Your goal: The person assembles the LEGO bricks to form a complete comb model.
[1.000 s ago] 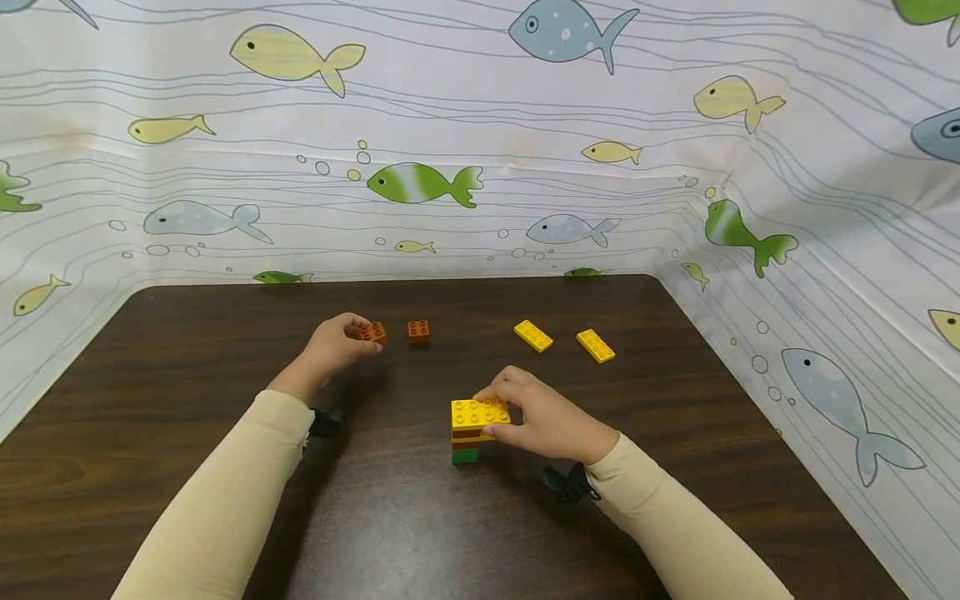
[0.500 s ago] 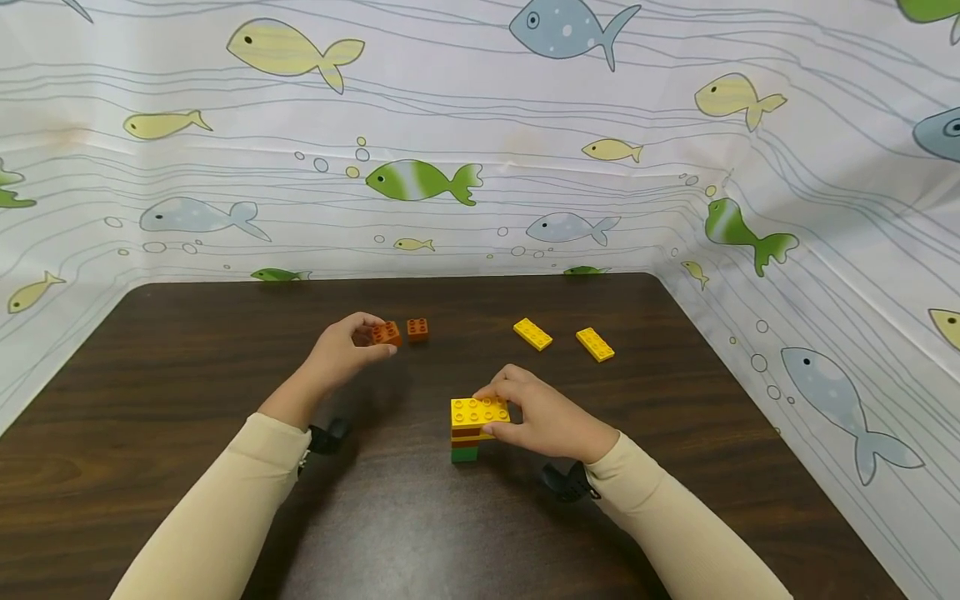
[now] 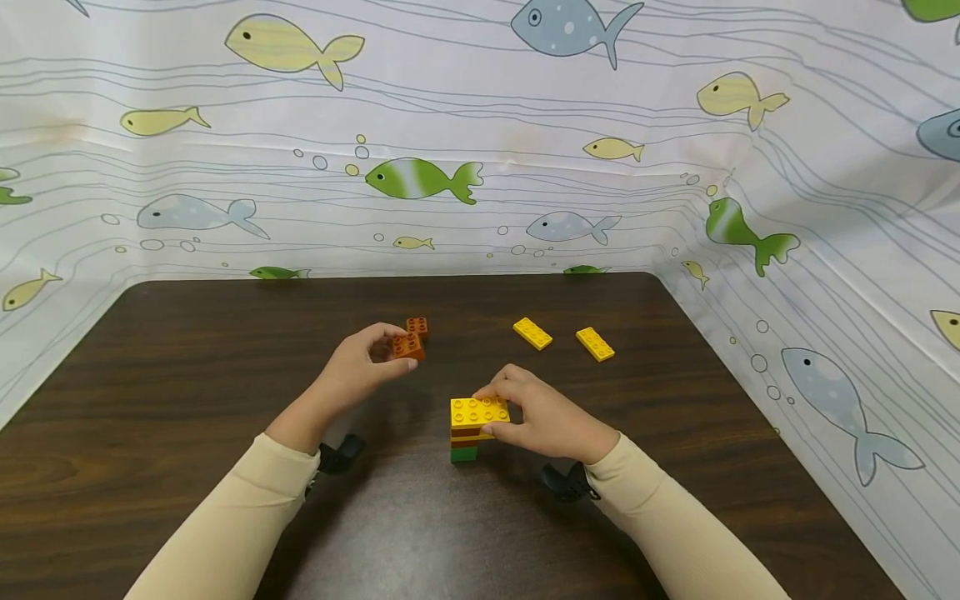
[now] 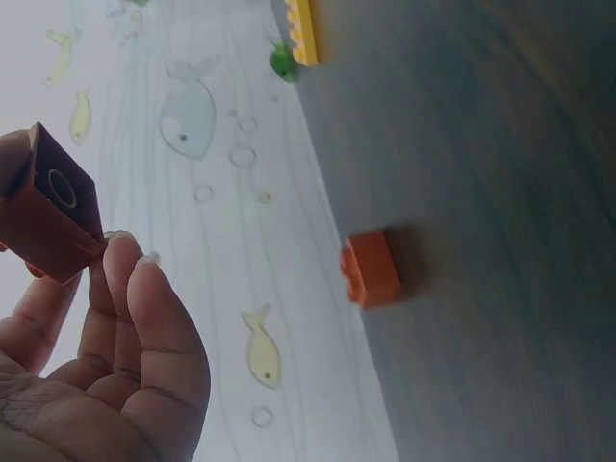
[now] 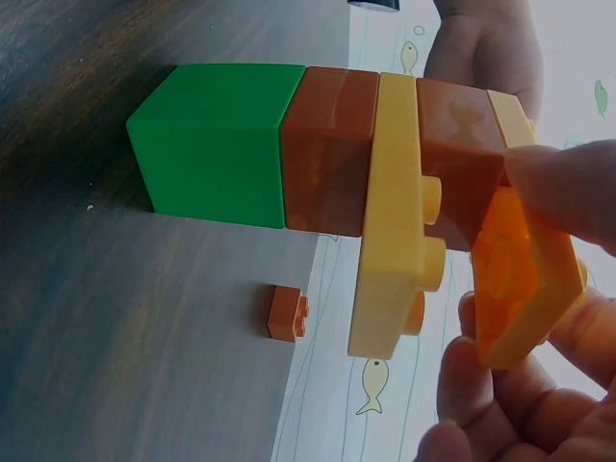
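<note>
My left hand pinches an orange-brown toy building brick between thumb and fingers, raised off the table. Its hollow underside with a round tube shows in the left wrist view. My right hand grips the right end of the top yellow plate of an upright stack. From the bottom, the right wrist view shows a green brick, a brown brick, a yellow plate, another brown brick and that top plate. Both yellow plates overhang on one side.
A second orange-brown brick sits on the dark wooden table, just behind the held one. Two loose yellow plates, a left one and a right one, lie at the back right. A fish-patterned curtain borders the table.
My left hand has carried its brick to the right and slightly nearer, so it now partly overlaps the second brick in the head view. The right hand and stack stay put.
</note>
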Available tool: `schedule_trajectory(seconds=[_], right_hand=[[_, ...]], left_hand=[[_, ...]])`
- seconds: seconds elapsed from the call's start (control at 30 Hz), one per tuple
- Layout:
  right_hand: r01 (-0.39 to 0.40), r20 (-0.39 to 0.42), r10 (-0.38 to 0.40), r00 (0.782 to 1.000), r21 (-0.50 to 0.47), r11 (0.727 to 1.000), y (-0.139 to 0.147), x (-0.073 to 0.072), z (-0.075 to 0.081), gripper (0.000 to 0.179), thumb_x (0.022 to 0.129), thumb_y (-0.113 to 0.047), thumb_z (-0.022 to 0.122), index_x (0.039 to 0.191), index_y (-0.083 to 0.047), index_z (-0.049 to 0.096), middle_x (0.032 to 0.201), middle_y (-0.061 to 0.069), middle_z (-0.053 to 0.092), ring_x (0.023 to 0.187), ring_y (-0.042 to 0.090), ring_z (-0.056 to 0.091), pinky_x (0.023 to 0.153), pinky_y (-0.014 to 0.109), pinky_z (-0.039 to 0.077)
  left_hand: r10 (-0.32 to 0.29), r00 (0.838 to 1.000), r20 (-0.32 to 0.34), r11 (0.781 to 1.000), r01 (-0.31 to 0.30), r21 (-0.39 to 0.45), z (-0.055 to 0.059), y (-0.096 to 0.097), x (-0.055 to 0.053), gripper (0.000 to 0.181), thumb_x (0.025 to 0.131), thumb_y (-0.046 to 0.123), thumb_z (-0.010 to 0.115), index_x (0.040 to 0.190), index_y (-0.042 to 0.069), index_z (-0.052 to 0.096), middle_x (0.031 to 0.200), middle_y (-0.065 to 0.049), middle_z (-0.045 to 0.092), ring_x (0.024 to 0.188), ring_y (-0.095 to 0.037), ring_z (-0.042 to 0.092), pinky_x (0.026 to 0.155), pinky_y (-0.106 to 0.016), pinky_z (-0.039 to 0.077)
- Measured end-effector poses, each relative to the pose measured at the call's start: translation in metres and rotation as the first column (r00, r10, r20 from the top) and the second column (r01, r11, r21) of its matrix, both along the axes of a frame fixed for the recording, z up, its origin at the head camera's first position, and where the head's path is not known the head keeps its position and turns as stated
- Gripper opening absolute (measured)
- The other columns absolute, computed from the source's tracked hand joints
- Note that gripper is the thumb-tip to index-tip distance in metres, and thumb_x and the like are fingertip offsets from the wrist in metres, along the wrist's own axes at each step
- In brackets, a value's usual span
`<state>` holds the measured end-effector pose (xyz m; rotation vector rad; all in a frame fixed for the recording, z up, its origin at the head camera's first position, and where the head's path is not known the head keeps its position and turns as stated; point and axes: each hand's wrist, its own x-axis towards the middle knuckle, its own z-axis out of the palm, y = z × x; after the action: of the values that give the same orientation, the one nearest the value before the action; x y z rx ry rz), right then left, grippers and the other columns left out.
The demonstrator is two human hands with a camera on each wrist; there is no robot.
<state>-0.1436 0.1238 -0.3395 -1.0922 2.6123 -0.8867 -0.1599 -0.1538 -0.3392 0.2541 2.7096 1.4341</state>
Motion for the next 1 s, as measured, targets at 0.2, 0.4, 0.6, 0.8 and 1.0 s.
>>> schedule_trajectory(seconds=[0.2,0.4,0.6,0.8,1.0], right_hand=[[-0.002,0.020,0.002,1.000,-0.010,1.000,0.001,0.000,-0.001,0.037,0.087,-0.016,0.072,0.122,-0.007,0.063,0.108,-0.001,0.052,0.091,0.017,0.049,0.073,0.025,0.044],[-0.009,0.021,0.009,1.000,-0.020,1.000,0.002,0.000,0.000,0.037,0.087,-0.016,0.072,0.122,-0.006,0.063,0.107,0.000,0.052,0.090,0.014,0.047,0.074,0.025,0.045],[-0.014,0.022,0.015,1.000,-0.030,0.999,0.001,0.000,0.000,0.036,0.087,-0.016,0.072,0.121,-0.005,0.063,0.105,0.000,0.052,0.089,0.014,0.047,0.074,0.024,0.045],[-0.013,0.028,0.014,0.999,-0.035,0.999,0.002,0.000,-0.001,0.036,0.088,-0.016,0.071,0.121,-0.005,0.063,0.104,0.000,0.052,0.089,0.014,0.047,0.072,0.024,0.045],[-0.019,0.032,0.020,0.999,-0.046,0.999,0.002,-0.001,-0.002,0.036,0.087,-0.016,0.072,0.120,-0.004,0.063,0.104,0.000,0.051,0.087,0.013,0.047,0.072,0.023,0.046]], left_hand=[[-0.047,0.998,-0.029,0.999,0.048,0.024,0.000,0.013,0.011,0.047,0.089,0.021,0.069,0.128,0.001,0.053,0.104,-0.014,0.059,0.093,-0.026,0.053,0.071,-0.035,0.045],[-0.109,0.993,-0.039,0.992,0.111,0.054,0.000,0.024,0.021,0.044,0.088,0.019,0.070,0.126,0.001,0.055,0.103,-0.012,0.059,0.092,-0.025,0.053,0.069,-0.034,0.045],[-0.151,0.988,-0.044,0.986,0.154,0.062,-0.003,0.034,0.029,0.041,0.088,0.019,0.071,0.123,0.002,0.056,0.103,-0.011,0.060,0.089,-0.023,0.057,0.070,-0.033,0.049],[-0.202,0.976,-0.076,0.977,0.206,0.061,-0.005,0.042,0.036,0.039,0.088,0.020,0.071,0.121,0.003,0.057,0.103,-0.008,0.059,0.088,-0.020,0.055,0.074,-0.033,0.049],[-0.211,0.972,-0.106,0.974,0.218,0.064,-0.005,0.047,0.042,0.036,0.088,0.018,0.072,0.118,0.003,0.058,0.104,-0.006,0.057,0.089,-0.020,0.053,0.076,-0.032,0.050]])
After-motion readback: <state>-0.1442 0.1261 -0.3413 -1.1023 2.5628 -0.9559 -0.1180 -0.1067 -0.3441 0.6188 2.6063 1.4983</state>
